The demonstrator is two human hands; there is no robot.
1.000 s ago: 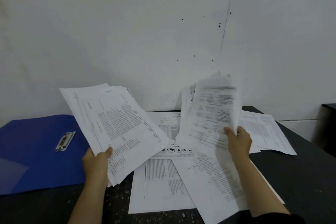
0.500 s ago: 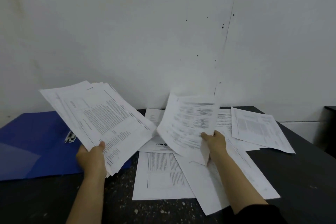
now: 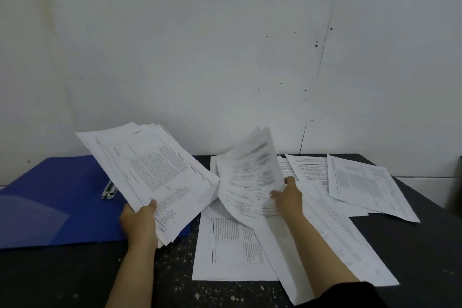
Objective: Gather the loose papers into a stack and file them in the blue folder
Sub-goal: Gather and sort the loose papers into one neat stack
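On the dark table (image 3: 412, 245), the stack (image 3: 150, 172) hides part of the open folder (image 3: 57, 197). Left hand (image 3: 140, 220) pinches the stack's near corner; right hand (image 3: 287, 195) grips a blurred, curling sheet (image 3: 250, 182) over loose papers (image 3: 337, 220).

The stack of papers (image 3: 152, 170) I hold up is white, covered in fine black print set in columns, with thin black ruled lines along the margins. The curled sheets (image 3: 250, 182) beside it are white too, their grey-black text smeared by blur. The loose pages (image 3: 232, 245) lying flat are white with dense blocks of small dark type and a black vertical rule near one edge. My folder (image 3: 55, 202) is deep blue, with a paler translucent blue pocket at its corner and a silvery metal clip (image 3: 109, 190). The desk (image 3: 412, 257) is black, flecked with pale specks near me. The wall (image 3: 200, 45) is off-white with a few dark dots. My sleeve (image 3: 350, 295) is black.
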